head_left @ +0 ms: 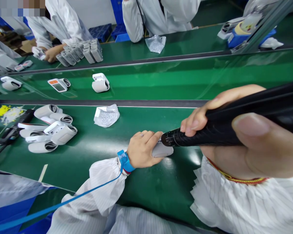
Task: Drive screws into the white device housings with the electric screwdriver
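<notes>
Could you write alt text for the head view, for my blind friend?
A person's left hand holds a small pale plastic device at a glossy green worktable, while the right hand points a long black cylindrical tool at it. Further left lie a pile of white plastic devices with rolled cuffs and a clear plastic bag of small silvery pieces.

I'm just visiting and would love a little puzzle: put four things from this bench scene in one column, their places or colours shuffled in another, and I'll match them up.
Things:
1. Black tool
2. Wide wrist strap
3. Pale piece at the tool's tip
4. Pile of yellow bits

Places or colours:
A. Held by the left hand
B. On the bench, near the picture's left edge
C. In the right hand
D. Bright blue

Right pairs: 1-C, 2-D, 3-A, 4-B
</notes>
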Tool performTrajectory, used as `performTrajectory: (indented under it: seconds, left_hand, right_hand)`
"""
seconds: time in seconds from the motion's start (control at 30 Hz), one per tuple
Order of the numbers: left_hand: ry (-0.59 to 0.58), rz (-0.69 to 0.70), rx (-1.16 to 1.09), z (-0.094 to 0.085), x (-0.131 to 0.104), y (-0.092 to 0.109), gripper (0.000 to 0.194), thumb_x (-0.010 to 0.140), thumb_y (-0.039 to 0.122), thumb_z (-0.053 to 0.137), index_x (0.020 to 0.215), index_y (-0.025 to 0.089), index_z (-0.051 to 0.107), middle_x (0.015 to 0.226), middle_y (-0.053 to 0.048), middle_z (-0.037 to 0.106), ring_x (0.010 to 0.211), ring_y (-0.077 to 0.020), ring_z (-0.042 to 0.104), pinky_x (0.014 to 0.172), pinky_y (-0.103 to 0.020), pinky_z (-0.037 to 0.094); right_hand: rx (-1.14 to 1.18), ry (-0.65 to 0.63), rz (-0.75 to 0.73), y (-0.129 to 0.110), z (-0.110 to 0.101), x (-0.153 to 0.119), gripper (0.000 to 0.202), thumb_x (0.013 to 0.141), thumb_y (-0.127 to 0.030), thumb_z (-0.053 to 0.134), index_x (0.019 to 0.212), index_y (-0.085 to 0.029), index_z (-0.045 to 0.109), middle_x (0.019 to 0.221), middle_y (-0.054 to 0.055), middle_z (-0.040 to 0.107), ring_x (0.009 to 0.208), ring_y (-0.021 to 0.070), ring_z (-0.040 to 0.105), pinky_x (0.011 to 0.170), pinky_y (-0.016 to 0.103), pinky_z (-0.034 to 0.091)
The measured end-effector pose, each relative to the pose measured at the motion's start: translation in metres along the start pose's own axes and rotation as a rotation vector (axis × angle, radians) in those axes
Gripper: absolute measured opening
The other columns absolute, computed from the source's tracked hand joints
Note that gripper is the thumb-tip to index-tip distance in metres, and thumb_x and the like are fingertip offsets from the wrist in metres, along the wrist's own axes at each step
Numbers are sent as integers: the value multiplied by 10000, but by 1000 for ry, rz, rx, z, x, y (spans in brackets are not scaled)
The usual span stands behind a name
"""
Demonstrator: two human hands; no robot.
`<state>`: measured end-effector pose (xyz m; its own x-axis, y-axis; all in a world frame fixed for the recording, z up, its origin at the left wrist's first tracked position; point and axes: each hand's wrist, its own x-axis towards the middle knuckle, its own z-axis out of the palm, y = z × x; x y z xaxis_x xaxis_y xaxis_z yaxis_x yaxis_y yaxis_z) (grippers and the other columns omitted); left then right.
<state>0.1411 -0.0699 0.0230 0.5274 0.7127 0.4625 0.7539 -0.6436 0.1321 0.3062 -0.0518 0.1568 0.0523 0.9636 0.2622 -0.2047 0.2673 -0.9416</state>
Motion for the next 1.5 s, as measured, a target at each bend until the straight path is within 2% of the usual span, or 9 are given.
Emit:
performTrajectory:
  seconds: [0.13,0.27,0.53,0.67,0.8,0.93,1.13,1.3,1.5]
  left_hand:
    - [8,4,2,0,-1,0,599,745,550,524,1157,116,502,903,-77,639,772,-214,587,655,-357,466]
    - [1,19,4,1,-1,-1,605,744,553,527,1161,116,497,920,-81,634,772,-214,583,658,-358,467]
    - [-7,4,28,0,-1,-1,603,753,569,501,1153,117,507,876,-78,610,774,-214,582,657,-353,467]
    - [-3,0,33,-1,-1,0,598,732,550,531,1144,117,509,872,-73,605,770,-215,578,653,-349,464]
    - [-7,-2,34,-1,0,0,592,736,553,519,1148,128,501,882,-79,606,779,-217,582,663,-345,465]
    - [-19,-3,43,-2,1,0,591,725,547,523,1144,132,491,888,-83,602,770,-220,579,661,-347,463]
    - [-30,25,50,-3,5,0,570,718,520,519,1127,124,492,878,-86,598,756,-227,574,649,-360,466]
    - [-45,17,45,-3,6,0,554,716,518,522,1114,133,496,887,-88,604,765,-230,577,660,-364,472]
    - [-57,34,52,-3,6,-1,565,704,501,523,1120,120,489,876,-91,597,760,-233,572,650,-365,468]
  right_hand:
    - [-15,34,3,-1,1,0,350,679,-548,653,603,-222,552,431,-9,486,385,176,494,430,358,422]
    - [2,36,20,2,1,3,387,681,-528,647,513,-219,485,430,-3,474,380,174,482,412,353,406]
    - [143,-11,-123,24,-6,7,216,668,-330,623,530,-208,509,477,0,508,413,171,509,393,319,384]
    - [171,20,-171,27,-5,9,189,654,-277,611,520,-201,501,462,-1,498,392,164,494,384,307,360]
    - [182,45,-181,31,-5,8,151,662,-294,615,574,-197,540,474,-3,500,398,164,496,382,307,361]
    - [191,93,-113,33,-6,8,129,664,-335,594,676,-206,591,485,-9,497,417,173,503,382,317,379]
    - [185,159,-54,30,-5,9,82,586,-288,573,596,-210,549,515,-1,495,407,189,498,353,361,375]
    - [180,155,-100,35,-9,10,105,646,-310,570,588,-223,574,541,9,502,433,185,513,354,358,383]
    - [163,124,-147,42,-11,10,169,723,-320,519,705,-207,644,495,4,514,410,173,511,379,334,382]
